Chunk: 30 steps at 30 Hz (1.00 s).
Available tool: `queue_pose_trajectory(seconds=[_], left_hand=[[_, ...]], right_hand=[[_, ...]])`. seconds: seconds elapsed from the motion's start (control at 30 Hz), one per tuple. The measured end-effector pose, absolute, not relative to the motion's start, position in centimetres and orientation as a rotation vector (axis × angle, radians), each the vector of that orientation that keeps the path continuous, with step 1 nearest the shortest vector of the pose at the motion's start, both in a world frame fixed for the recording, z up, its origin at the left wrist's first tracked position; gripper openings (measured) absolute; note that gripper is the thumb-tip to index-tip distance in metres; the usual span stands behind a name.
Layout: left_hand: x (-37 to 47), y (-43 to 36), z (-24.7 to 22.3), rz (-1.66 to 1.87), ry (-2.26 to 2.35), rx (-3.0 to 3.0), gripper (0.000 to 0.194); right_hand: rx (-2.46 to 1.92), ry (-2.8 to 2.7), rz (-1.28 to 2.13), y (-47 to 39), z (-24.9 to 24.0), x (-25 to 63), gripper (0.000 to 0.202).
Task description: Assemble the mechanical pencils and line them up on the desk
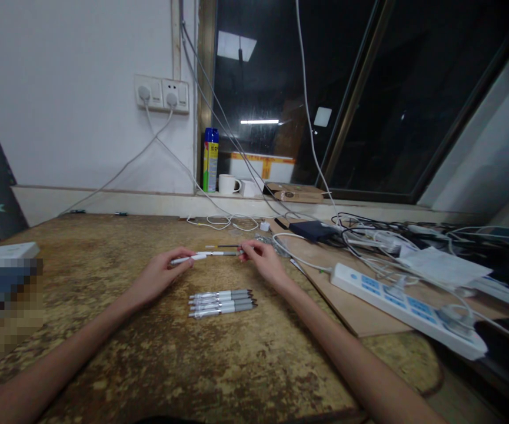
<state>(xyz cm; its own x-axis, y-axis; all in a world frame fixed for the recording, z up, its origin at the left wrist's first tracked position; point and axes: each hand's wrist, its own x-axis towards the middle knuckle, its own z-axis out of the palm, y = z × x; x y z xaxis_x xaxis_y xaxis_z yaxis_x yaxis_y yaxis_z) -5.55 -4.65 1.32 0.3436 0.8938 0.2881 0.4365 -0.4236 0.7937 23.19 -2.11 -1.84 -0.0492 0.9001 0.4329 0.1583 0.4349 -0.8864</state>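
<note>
My left hand (159, 277) is closed around a white pen barrel (188, 259), which points to the right. My right hand (263, 259) is pinched on the dark end of a thin rod (228, 245) that looks like a pen refill. Just in front of the rod is a white and grey pen (216, 254), its right end close to my right fingertips; whether they touch it I cannot tell. Nearer to me on the worn table (183, 365) lies a row of several white and grey pens (221, 303), side by side, dark tips to the right.
A white power strip (404, 309) and tangled cables cover a brown board (329, 300) at right. A dark box (313, 231) sits behind them. On the sill stand a spray can (210, 159) and a white mug (226, 184). A white box (5, 259) lies at far left.
</note>
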Motion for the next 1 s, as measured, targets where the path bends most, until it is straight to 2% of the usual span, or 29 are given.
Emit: queue_pose_trajectory(seconds=[1.0], left_hand=[[-5.6, -4.37, 1.03, 0.986, 1.144, 2.006, 0.041]], right_hand=[[-0.96, -1.405, 0.956, -2.4, -1.63, 23.07, 0.059]])
